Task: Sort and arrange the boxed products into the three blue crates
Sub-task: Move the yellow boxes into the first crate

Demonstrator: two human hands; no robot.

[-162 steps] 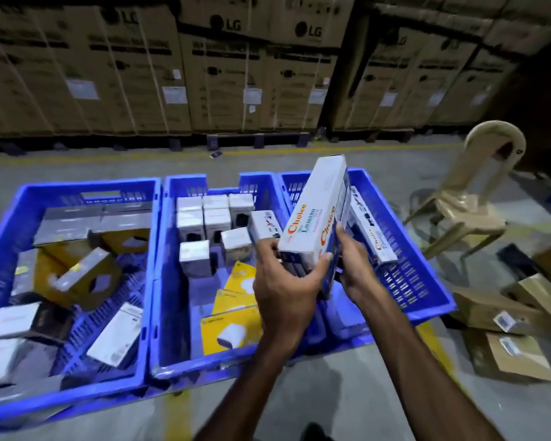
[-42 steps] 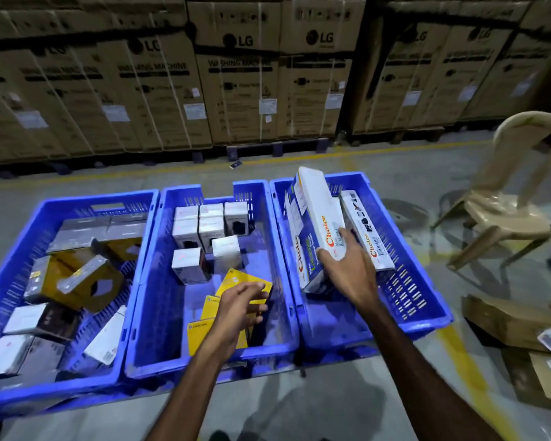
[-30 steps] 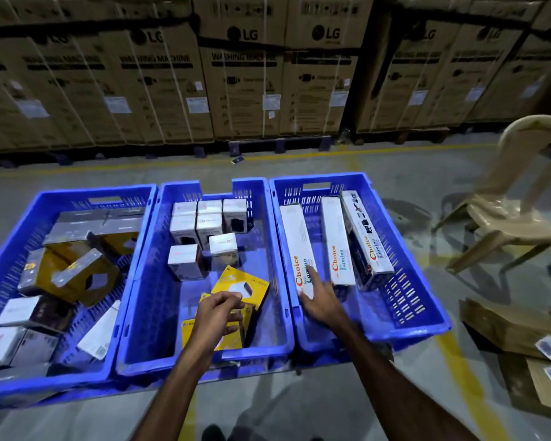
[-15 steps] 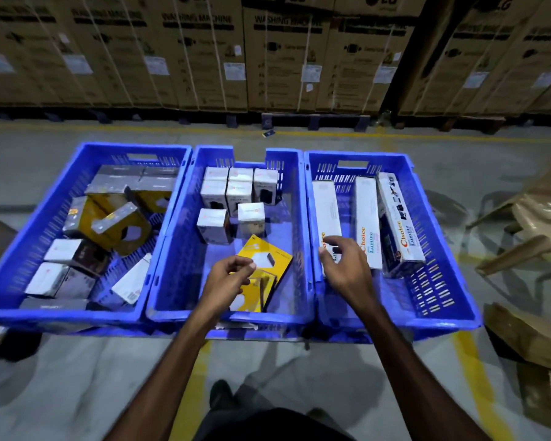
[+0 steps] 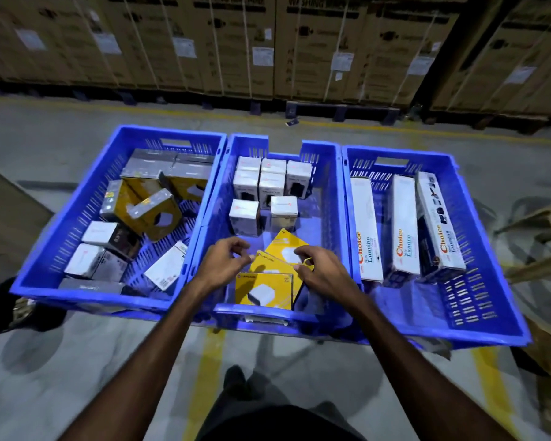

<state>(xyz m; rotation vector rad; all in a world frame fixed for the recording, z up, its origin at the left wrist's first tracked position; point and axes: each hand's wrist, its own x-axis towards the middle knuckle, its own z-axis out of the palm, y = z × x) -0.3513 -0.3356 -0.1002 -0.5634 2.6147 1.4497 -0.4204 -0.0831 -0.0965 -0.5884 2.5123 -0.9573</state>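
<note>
While both your hands are over the middle crate (image 5: 337,218), the sorting looks about half done. Your left hand (image 5: 223,265) has its fingers curled at the left edge of the yellow boxes (image 5: 269,281), and your right hand (image 5: 322,272) seems to pinch the right edge of the same pile; how firm either grip is, I cannot tell exactly. These yellow boxes lie overlapped and crooked at the near end of the middle crate, so they are not arranged yet. Behind them the small white boxes (image 5: 269,183) stand mostly in rows at the far end, with two of them a little apart in front.

In the right crate (image 5: 477,300), three long boxes (image 5: 403,227) lie side by side, and this part looks finished. In the left crate (image 5: 61,233) the work remains: there the mixed boxes (image 5: 150,211), yellow, grey and white, are tilted and thrown together. I judge you must still straighten the yellow pile and then sort the left crate.
</note>
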